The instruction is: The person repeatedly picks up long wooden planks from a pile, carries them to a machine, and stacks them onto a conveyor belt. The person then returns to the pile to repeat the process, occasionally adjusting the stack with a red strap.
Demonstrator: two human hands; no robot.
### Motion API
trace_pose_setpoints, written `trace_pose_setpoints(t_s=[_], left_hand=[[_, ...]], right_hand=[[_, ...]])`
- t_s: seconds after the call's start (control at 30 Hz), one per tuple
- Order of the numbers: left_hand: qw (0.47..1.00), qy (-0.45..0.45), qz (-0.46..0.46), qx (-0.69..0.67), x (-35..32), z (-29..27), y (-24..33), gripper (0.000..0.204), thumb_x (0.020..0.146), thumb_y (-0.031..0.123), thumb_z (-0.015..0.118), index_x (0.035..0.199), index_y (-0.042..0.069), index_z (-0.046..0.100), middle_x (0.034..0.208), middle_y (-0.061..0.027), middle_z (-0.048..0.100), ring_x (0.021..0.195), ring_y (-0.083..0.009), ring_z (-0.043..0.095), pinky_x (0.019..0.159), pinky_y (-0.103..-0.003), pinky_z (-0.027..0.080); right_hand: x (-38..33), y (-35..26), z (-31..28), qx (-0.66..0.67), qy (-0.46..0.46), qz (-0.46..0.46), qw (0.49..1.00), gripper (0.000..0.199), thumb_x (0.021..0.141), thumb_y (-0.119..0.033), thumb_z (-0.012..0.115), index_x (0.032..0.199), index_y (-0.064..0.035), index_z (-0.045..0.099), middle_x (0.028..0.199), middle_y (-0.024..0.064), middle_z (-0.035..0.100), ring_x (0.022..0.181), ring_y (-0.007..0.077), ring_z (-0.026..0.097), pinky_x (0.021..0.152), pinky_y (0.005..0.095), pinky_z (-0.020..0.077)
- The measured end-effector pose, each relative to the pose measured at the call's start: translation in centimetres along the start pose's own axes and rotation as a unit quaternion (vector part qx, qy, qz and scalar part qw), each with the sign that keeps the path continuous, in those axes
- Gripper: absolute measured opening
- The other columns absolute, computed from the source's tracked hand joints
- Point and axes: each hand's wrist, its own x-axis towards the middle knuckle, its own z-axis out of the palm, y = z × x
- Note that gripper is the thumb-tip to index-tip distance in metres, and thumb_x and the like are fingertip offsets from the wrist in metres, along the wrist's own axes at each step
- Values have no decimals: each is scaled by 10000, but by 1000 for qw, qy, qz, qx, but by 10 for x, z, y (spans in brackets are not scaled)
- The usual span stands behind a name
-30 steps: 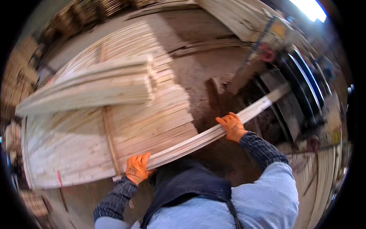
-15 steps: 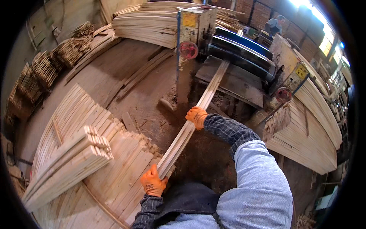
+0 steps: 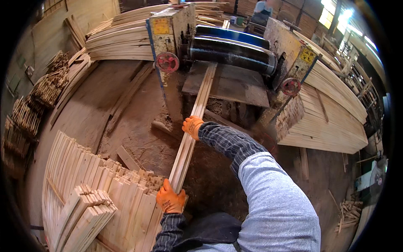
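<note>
Long wooden strips [image 3: 184,149], lying side by side, reach from my body to the rollers of a planer-like machine [image 3: 235,49]. Their far ends rest on its metal bed [image 3: 241,86] and run in under the dark roller. My left hand [image 3: 170,198], in an orange glove, grips the near ends. Further along, my right hand [image 3: 193,127], also gloved in orange, is closed over the strips at about mid-length. Its fingertips wrap the left edge.
A broad stack of boards [image 3: 138,206] lies at left, with a smaller bundle [image 3: 88,214] on top. More board stacks stand at right [image 3: 327,113] and behind the machine [image 3: 121,44]. Red handwheels [image 3: 167,62] jut from the machine. Another person [image 3: 262,10] is beyond it.
The view has shifted, so the machine appears further left and nearer. Both hands keep hold of the strips, which still run into the machine.
</note>
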Motion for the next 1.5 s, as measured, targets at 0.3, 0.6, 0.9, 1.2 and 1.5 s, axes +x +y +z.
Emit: trace_pose_setpoints(t_s=[0.3,0.6,0.9,1.2,1.5], left_hand=[[998,-48,-24,16,40,-2,29,739,729,395,842,1326,61,563,1064,-234,703,981,-438,681,846,-548,543],[999,-1,11,-40,108,43,28,786,708,362,905,1337,86,523,1053,-202,711,1009,-404,699,840,-519,567],[990,37,-38,-132,-77,-56,-80,583,854,302,752,1345,15,622,1154,-222,722,1011,-432,695,861,-508,564],[818,312,-358,-326,-252,-109,-225,585,917,233,790,1397,-12,564,1190,-174,688,1078,-272,697,929,-390,588],[591,493,-434,-469,-204,-292,-403,1019,865,535,843,1600,45,336,1274,-82,635,1145,-221,610,916,-402,528]], right_hand=[[3,5,5,-16,36,-15,999,467,941,-254,726,1376,-122,618,1316,52,637,1275,235,551,1099,385,413],[-18,-85,7,155,275,-151,937,565,783,-282,786,1315,-140,657,1306,113,647,1328,287,529,1245,492,258],[2,54,58,213,294,-112,925,685,637,-135,889,1266,-101,621,1356,140,609,1368,369,493,1173,484,394],[-16,-47,-40,218,-78,-143,962,658,848,-315,798,1448,-116,615,1508,145,594,1395,336,560,1178,441,441],[-24,-377,-217,855,-75,-196,475,690,1041,-448,647,1548,-13,474,1638,139,416,1511,280,400,1191,418,397]])
